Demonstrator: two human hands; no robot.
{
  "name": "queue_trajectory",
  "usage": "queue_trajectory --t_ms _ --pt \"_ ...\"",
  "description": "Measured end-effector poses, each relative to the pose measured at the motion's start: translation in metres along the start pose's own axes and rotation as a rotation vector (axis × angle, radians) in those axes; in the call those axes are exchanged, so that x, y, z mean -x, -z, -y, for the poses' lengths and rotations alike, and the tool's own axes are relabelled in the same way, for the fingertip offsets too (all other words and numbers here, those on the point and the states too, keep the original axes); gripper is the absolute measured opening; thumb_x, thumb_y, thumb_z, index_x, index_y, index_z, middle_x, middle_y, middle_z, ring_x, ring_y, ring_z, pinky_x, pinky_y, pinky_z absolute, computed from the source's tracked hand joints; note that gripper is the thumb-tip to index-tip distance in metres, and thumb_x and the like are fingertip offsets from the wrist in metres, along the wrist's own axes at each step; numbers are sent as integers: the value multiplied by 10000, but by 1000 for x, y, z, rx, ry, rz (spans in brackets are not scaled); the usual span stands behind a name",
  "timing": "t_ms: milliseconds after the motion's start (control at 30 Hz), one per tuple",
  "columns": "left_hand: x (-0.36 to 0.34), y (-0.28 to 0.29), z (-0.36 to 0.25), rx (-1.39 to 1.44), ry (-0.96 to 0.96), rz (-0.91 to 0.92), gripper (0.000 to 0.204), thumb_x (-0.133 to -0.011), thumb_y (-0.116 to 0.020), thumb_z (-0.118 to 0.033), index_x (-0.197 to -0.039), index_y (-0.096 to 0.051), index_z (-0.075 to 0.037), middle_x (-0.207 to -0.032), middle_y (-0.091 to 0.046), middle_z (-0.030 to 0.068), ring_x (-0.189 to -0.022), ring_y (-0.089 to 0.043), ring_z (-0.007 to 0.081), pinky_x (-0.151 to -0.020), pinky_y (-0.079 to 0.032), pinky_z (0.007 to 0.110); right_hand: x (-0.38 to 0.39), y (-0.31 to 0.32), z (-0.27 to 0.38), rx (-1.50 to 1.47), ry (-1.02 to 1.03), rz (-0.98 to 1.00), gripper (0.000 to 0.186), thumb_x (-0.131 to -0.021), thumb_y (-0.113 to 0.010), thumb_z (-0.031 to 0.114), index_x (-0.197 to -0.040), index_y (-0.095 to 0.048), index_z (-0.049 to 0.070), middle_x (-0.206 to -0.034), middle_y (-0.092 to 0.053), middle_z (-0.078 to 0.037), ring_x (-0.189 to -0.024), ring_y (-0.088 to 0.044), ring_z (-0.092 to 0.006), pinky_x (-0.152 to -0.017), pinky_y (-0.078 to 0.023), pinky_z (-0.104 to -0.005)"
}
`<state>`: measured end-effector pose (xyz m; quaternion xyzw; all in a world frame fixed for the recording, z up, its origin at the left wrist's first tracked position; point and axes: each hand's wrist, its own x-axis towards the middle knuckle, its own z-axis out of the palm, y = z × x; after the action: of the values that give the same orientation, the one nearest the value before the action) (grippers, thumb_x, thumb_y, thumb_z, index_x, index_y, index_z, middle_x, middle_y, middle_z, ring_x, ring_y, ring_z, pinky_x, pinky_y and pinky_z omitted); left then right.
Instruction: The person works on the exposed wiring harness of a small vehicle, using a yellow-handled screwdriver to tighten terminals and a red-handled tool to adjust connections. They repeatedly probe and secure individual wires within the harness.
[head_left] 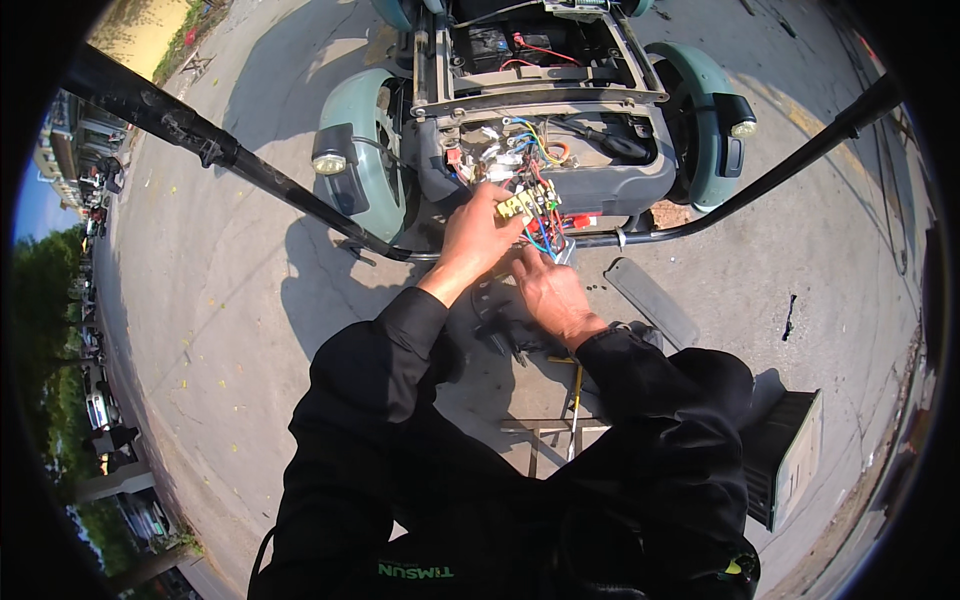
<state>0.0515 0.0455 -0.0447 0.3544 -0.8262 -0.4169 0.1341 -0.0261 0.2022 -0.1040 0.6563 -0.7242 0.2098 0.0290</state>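
Observation:
A tangled bundle of coloured wires [542,222] with white plugs [497,158] spills out of the open end of a small vehicle's body. My left hand [478,238] is closed around a pale yellow connector block [516,206], its thumb and fingers against the block's left side. Just below and to the right, my right hand [553,292] is curled in a pinch at the lower ends of the wires, where blue and teal strands reach its fingertips. Exactly what sits between those fingertips is partly hidden. Beside them is a silver-grey part [566,252].
The vehicle has green fenders [362,135], headlights [741,130] and a battery [490,45] in its frame. A black bar [300,200] curves around the work area. On the ground lie a grey panel [650,302] and a yellow-handled tool [576,405]. A black crate [785,455] stands at lower right.

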Motion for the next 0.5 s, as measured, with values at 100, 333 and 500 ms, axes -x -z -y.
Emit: queue_trajectory --t_ms 100,333,500 --pt "1 0 2 51 11 6 387 -883 -779 -223 -1182 -621 -34 -1041 -771 181 -977 -764 327 -852 -589 409 10 15 -10 -180 -89 64 74 -919 -635 130 -966 -634 72 -900 -672 -114 -804 -725 -311 -661 -586 -423" --pt "3 -4 5 116 -33 -13 367 -905 -786 -196 -1177 -606 -29 -993 -771 167 -910 -768 304 -798 -588 393 2 31 -7 -776 -519 -131 131 -986 -694 150 -1094 -701 77 -916 -731 -195 -794 -709 -410 -693 -559 -457" --pt "6 -3 3 188 -9 16 316 -936 -769 -136 -1180 -603 -22 -930 -776 137 -799 -771 235 -710 -585 357 -15 26 -3 -902 -689 -171 155 -994 -704 170 -1056 -737 31 -776 -719 -159 -677 -696 -280 -651 -542 -375"
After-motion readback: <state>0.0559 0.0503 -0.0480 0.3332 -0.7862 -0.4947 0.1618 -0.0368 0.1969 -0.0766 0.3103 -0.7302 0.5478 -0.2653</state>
